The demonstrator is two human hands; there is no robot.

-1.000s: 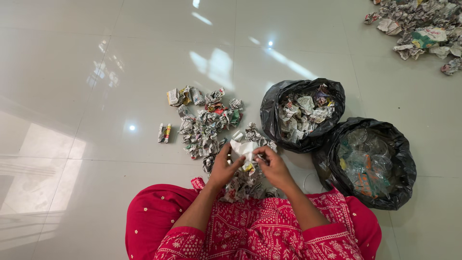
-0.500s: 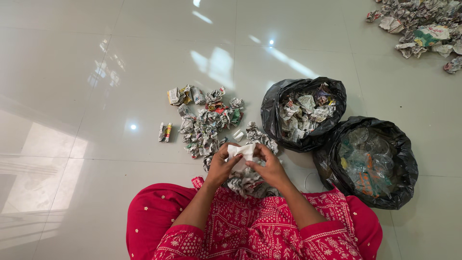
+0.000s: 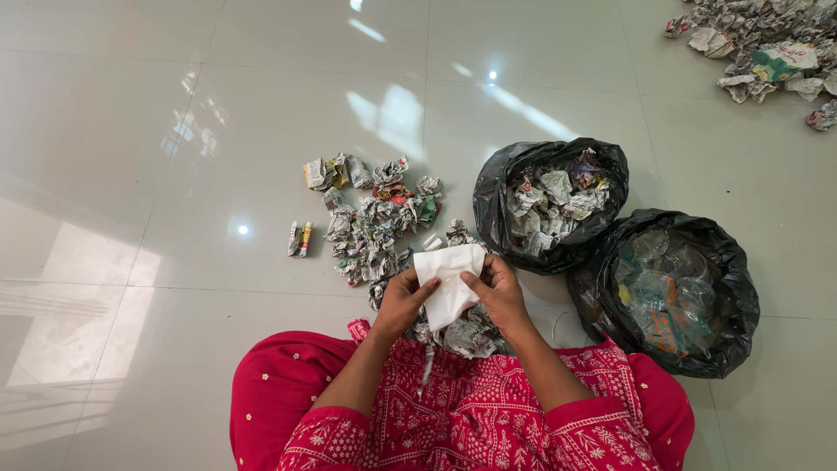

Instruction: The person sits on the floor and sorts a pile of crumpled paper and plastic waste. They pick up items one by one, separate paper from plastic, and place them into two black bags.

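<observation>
Both hands hold one white sheet of paper [image 3: 446, 281], spread out flat in front of me. My left hand [image 3: 401, 303] pinches its left edge and my right hand [image 3: 499, 293] grips its right edge. Under the hands, against my red patterned clothing [image 3: 453, 410], lie crumpled newspaper balls [image 3: 462, 336]. More crumpled newspaper pieces [image 3: 370, 222] are strewn on the tiled floor just beyond the sheet.
A black bag [image 3: 551, 205] with crumpled paper stands to the right of the hands. Next to it a second black bag [image 3: 676, 292] holds clear plastic waste. Another heap of crumpled paper [image 3: 767, 44] lies at the far right top. White glossy floor tiles [image 3: 174, 131] surround everything.
The white paper was crumpled between my fingers; now it is unfolded into a flat sheet. Both hands have shifted slightly apart and downward along its edges.
</observation>
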